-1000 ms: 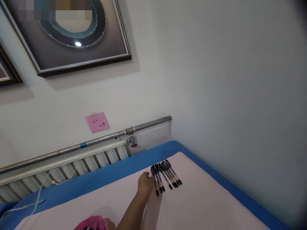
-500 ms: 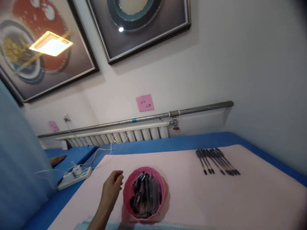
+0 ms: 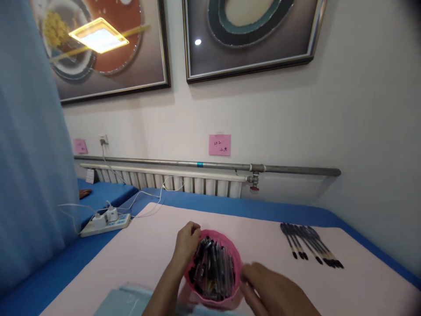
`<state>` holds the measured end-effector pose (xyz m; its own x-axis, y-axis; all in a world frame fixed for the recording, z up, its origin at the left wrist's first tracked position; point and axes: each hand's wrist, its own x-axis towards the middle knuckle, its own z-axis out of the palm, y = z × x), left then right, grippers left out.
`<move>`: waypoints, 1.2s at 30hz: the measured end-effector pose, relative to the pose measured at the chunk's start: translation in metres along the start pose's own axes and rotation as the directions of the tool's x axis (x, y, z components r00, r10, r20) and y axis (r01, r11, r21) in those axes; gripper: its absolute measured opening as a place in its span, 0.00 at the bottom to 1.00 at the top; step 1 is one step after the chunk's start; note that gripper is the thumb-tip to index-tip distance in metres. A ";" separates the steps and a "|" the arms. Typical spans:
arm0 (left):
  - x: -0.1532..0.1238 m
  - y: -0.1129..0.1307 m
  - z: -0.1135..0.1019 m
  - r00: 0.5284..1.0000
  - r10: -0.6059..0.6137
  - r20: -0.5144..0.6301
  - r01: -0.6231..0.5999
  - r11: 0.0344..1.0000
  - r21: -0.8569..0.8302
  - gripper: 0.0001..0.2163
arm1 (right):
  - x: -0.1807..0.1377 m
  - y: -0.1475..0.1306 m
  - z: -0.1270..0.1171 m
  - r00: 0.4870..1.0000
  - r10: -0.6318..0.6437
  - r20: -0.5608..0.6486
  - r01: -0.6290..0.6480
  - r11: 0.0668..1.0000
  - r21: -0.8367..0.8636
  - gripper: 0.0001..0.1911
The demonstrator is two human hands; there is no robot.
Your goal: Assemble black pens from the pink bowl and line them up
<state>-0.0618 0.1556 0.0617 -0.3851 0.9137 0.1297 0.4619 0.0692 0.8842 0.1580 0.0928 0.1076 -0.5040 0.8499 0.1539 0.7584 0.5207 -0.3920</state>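
Note:
In the head view a round pink basket (image 3: 231, 245) with a scalloped rim stands on the pink sheet near me. Inside it lie several clear and black pens (image 3: 213, 267), heaped together. My left hand (image 3: 187, 239) is at the basket's left rim, its fingers curled closed over the edge. On the opposite side my right hand (image 3: 263, 283) is at the right rim with bent fingers. Motion blurs it, so its hold on the rim is unclear. Farther right several slim dark pen-like items (image 3: 311, 245) with black ends lie side by side in a row.
The pink sheet (image 3: 141, 259) covers a blue bed-like surface (image 3: 272, 208). A white power strip (image 3: 108, 226) with plugged-in chargers and cables sits at the left, beside a blue curtain (image 3: 29, 175). Light-blue material (image 3: 121, 300) lies at the front. A radiator (image 3: 210, 186) lines the wall.
My left hand has moved right onto the basket's left rim. My right hand has come into view at its right rim. The camera view has tilted and shifted.

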 end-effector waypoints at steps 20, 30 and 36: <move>-0.042 -0.009 0.007 0.870 -0.059 0.489 -0.159 0.906 0.392 0.08 | 0.098 0.040 0.039 0.986 0.111 -0.126 -0.084 0.976 0.203 0.10; -0.041 -0.013 0.017 0.915 -0.181 0.361 -0.033 0.857 0.513 0.10 | 0.086 0.029 0.069 0.998 0.038 0.051 -0.040 0.998 0.045 0.09; -0.030 -0.019 -0.009 0.911 -0.168 0.377 -0.008 0.906 0.423 0.06 | 0.086 0.025 0.073 0.995 0.058 0.085 -0.068 0.991 0.115 0.13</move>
<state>-0.0660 0.1232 0.0450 -0.1271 0.9715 -0.2002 0.7596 0.2251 0.6102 0.1030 0.1726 0.0448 -0.4924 0.8687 0.0528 0.7385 0.4492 -0.5029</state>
